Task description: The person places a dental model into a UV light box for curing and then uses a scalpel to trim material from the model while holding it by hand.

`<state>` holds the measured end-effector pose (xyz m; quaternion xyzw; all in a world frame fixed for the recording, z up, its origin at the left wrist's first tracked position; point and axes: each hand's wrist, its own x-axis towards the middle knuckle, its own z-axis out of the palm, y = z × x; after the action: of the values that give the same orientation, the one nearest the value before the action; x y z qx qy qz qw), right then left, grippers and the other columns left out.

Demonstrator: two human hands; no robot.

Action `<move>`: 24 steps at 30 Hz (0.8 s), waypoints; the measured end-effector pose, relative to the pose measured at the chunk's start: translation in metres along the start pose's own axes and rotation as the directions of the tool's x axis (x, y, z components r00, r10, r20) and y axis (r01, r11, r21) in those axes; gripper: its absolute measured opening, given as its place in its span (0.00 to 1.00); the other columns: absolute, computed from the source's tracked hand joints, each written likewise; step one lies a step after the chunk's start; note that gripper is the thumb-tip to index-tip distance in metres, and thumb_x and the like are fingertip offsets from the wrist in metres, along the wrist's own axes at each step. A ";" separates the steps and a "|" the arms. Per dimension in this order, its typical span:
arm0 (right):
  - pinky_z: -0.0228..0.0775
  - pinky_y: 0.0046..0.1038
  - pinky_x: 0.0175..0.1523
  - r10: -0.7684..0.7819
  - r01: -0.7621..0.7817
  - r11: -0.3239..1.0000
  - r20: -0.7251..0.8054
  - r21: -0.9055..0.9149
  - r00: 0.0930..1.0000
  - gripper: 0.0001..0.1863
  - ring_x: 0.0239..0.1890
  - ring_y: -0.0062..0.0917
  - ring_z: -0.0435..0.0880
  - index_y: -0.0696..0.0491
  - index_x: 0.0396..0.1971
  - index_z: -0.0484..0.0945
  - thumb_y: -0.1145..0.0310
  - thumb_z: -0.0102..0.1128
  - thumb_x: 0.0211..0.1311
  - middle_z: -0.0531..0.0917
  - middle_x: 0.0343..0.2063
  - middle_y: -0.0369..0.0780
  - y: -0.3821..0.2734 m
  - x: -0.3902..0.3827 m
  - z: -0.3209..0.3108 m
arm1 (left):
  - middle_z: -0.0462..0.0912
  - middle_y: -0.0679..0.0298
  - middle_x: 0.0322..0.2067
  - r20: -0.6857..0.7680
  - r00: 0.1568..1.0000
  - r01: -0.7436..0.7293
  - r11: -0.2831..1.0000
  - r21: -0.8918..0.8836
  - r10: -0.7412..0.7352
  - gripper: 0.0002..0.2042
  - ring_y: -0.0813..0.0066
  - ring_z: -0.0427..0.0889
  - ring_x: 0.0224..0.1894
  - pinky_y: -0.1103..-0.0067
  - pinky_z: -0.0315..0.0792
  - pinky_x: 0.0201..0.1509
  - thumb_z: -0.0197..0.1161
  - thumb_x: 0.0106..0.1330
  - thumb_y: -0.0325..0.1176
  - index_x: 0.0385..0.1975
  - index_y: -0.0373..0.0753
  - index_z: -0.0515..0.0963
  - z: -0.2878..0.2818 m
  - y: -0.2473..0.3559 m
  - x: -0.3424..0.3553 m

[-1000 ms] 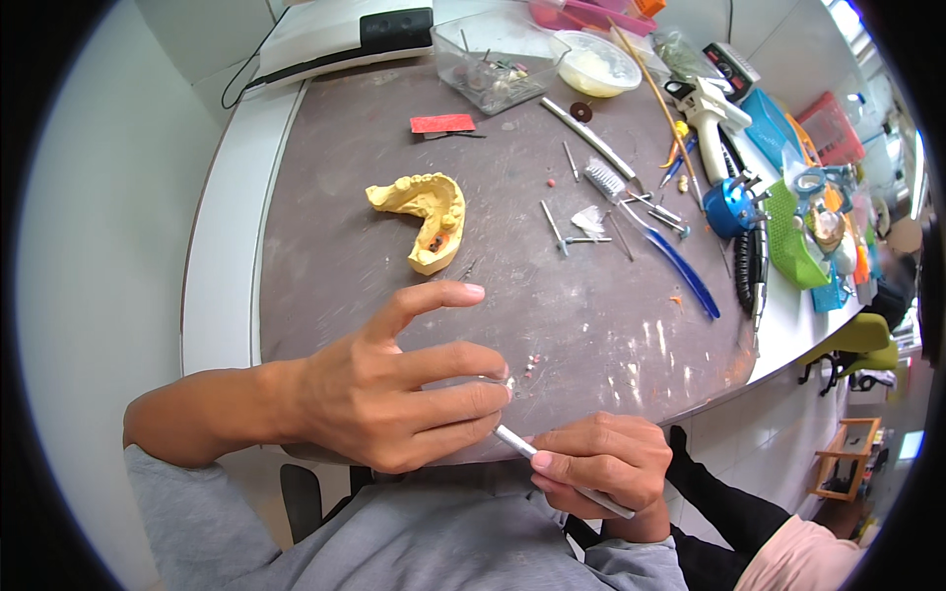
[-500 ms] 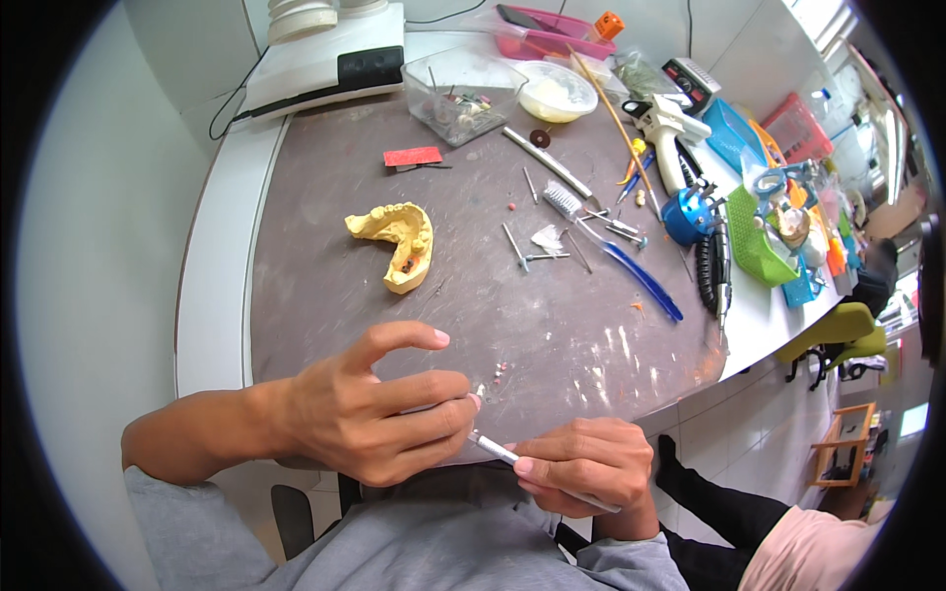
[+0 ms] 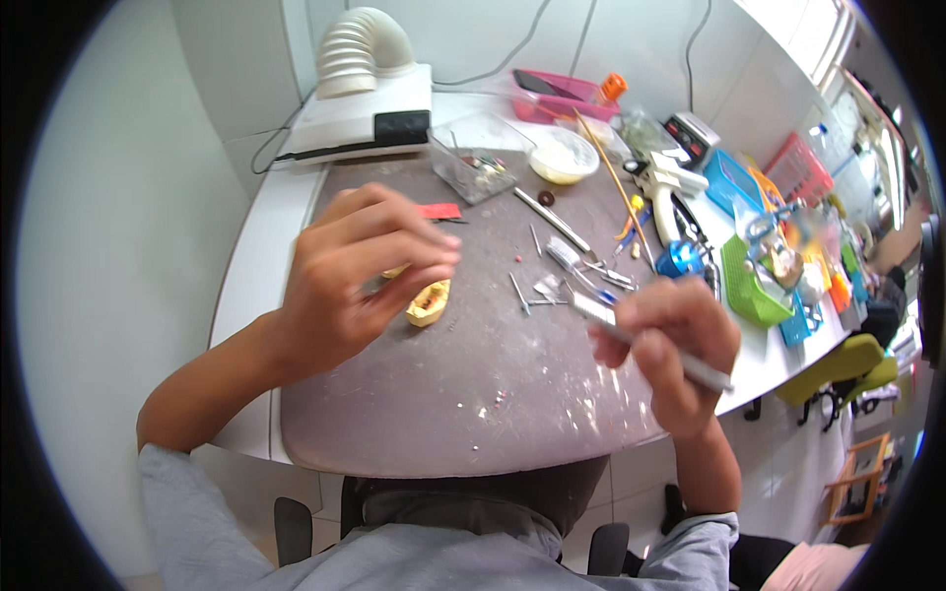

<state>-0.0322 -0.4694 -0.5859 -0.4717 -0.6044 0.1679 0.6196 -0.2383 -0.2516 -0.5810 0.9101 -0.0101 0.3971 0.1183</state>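
Observation:
My right hand (image 3: pixel 685 345) is raised over the right part of the table, fingers closed round a slim white-and-silver pen-shaped tool (image 3: pixel 708 374). Motion smears the tool, so its exact kind does not show. On the left, my left hand (image 3: pixel 360 271) hovers with thumb and fingertips drawn together in a pinch; anything between them is too small or blurred to make out. Below and behind that hand sits a yellow plaster dental model (image 3: pixel 428 305), its left part mostly covered by the fingers. A red strip (image 3: pixel 439 211) lies just beyond.
A clear box (image 3: pixel 475 187) of small parts and a round white tub (image 3: pixel 564 158) stand at the back. Burs, a brush (image 3: pixel 564 253) and a metal rod (image 3: pixel 552 219) lie mid-table. A blue cylinder (image 3: pixel 680 258) and a green basket (image 3: pixel 754 291) are at right.
Both hands have risen from the table's front edge and moved apart, the left toward the dental model, the right with the pen-shaped tool toward the right. The view has shifted too.

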 end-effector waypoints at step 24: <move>0.76 0.27 0.28 0.007 0.025 0.983 0.180 -0.180 0.984 0.11 0.24 0.29 0.83 0.54 0.36 0.82 0.78 0.71 0.52 0.81 0.30 0.39 0.061 0.024 0.022 | 0.86 0.76 0.35 0.149 0.984 -0.115 0.984 0.134 0.095 0.15 0.71 0.84 0.46 0.43 0.53 0.73 0.73 0.55 0.41 0.42 0.48 0.88 0.045 -0.014 -0.014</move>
<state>-0.0252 -0.4120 -0.6237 -0.5063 -0.6727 0.1513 0.5178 -0.2145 -0.2489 -0.6235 0.9404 -0.0382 0.3365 0.0310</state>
